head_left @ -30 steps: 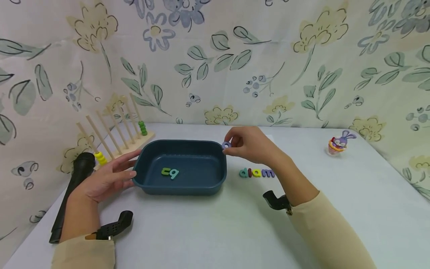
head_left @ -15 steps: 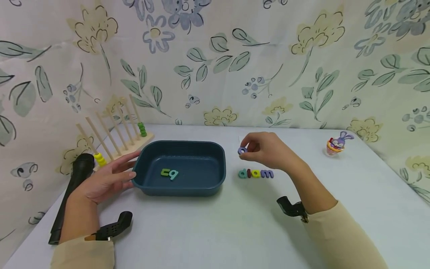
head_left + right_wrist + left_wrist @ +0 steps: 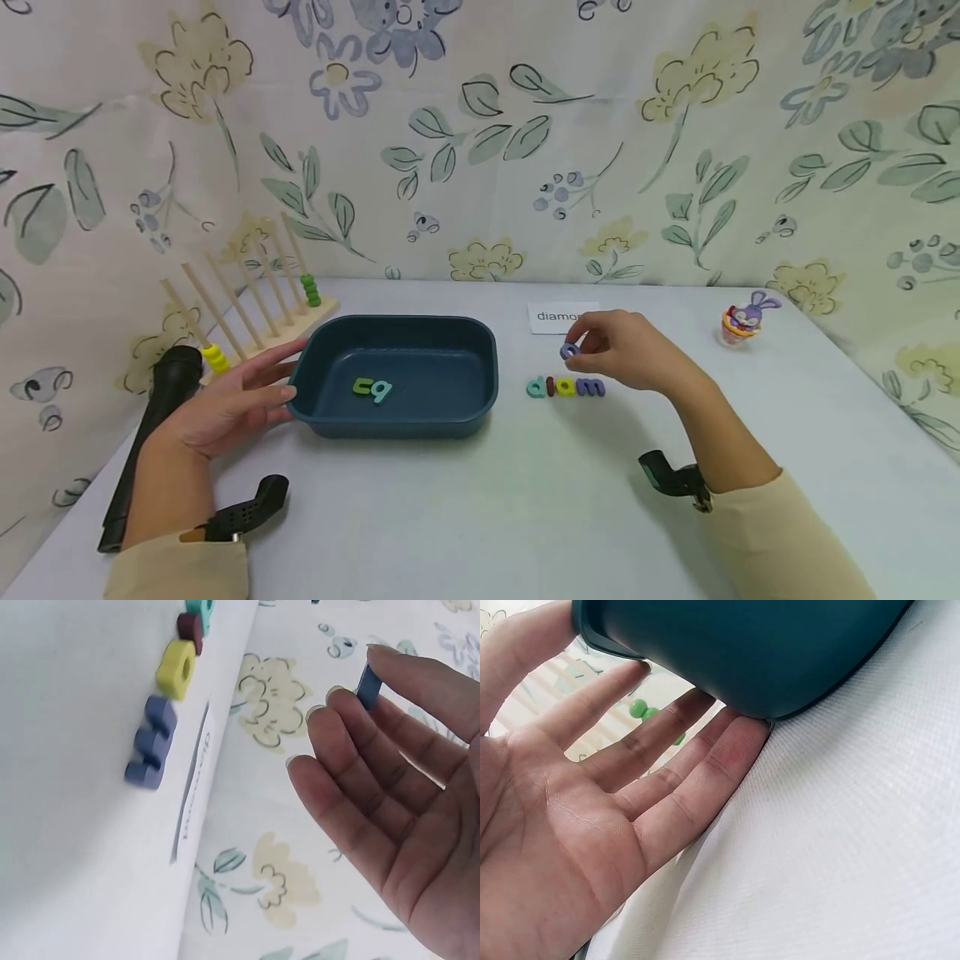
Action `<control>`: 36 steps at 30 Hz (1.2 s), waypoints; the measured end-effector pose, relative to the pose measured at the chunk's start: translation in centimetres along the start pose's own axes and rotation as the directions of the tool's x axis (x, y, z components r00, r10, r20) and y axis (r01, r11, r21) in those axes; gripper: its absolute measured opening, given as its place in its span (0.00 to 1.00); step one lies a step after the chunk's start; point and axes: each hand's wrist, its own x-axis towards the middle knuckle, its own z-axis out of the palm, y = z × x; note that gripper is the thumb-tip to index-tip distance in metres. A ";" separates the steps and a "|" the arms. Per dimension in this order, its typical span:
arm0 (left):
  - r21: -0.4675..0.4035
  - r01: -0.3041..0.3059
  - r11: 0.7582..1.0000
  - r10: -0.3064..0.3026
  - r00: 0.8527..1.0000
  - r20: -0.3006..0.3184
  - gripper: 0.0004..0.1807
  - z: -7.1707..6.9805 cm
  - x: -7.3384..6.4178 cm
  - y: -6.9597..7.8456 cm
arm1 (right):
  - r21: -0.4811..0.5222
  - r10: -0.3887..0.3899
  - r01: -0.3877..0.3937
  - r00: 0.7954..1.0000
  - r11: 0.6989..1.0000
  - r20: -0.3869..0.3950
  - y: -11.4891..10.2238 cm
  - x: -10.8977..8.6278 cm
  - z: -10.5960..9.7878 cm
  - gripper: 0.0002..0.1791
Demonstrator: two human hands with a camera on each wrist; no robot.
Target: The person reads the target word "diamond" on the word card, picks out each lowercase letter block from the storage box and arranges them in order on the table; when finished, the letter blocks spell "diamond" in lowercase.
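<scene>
My right hand (image 3: 626, 348) pinches a small purple letter "o" (image 3: 569, 351) between thumb and fingertips, above the table. Seen from the right wrist, that letter (image 3: 368, 688) is edge-on between thumb and index finger. Below it stands a row of letters: a teal "d" (image 3: 536, 387), a dark red "i" (image 3: 551, 386), a yellow "a" (image 3: 565, 387) and a purple "m" (image 3: 591, 387). My left hand (image 3: 225, 404) touches the left end of a dark blue bin (image 3: 405, 429) with fairly straight fingers. Inside the bin lie a green letter (image 3: 362, 386) and a teal letter (image 3: 382, 392).
A white card (image 3: 551, 317) with printed text, partly hidden by my right hand, lies behind the letter row. At the left are a wooden peg rack (image 3: 300, 321) with beads and a black cylinder (image 3: 161, 417). A rabbit figurine (image 3: 742, 319) stands back right.
My right hand has carried the purple letter from the bin's right rim rightward and nearer, over the letter row. The printed card has come into view. My left hand stays at the bin.
</scene>
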 end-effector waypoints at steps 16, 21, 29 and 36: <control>0.021 0.006 1.000 -0.005 1.000 -0.007 0.39 -0.2 0.0 0.0 | -0.059 0.119 -0.117 0.992 0.991 0.031 4.7 -1.6 -1.2 0.13; 0.009 0.009 1.000 -0.009 1.000 -0.011 0.39 -0.3 0.0 -0.2 | -0.060 0.144 -0.140 0.988 0.988 0.056 5.9 -1.7 -0.6 0.14; -0.027 0.000 1.000 0.000 1.000 -0.004 0.38 -0.4 0.1 -0.4 | -0.100 0.184 -0.172 0.976 0.980 0.119 7.3 -0.7 0.4 0.15; -0.013 0.001 1.000 -0.001 1.000 0.001 0.38 -0.4 0.1 -0.3 | -0.098 0.215 -0.202 0.965 0.975 0.152 7.7 -0.3 0.5 0.15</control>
